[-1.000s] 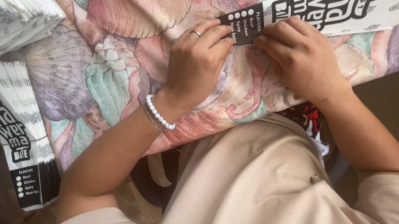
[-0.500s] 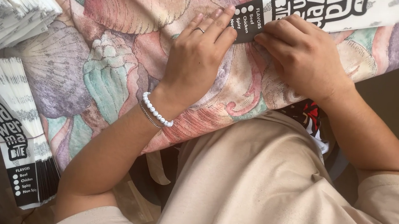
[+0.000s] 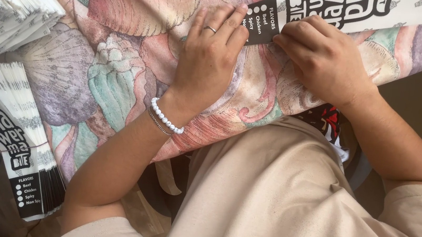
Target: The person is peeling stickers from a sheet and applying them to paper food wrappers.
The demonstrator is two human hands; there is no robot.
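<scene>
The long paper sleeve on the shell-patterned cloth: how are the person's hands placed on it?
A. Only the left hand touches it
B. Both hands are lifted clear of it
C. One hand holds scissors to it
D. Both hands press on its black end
D: the left hand and right hand both rest with fingertips on the black end of the paper sleeve lying on the cloth.

Both hands (image 3: 212, 60) have slid up the paper sleeve (image 3: 339, 11) slightly.

Both hands pressed flat on the black end of a long white printed paper sleeve (image 3: 335, 8) lying on a shell-patterned cloth (image 3: 120, 34). The left hand (image 3: 209, 60) wore a ring and bead bracelet; the right hand (image 3: 323, 60) lay just beside it. Stacked sleeves (image 3: 14, 128) lay at near left.
</scene>
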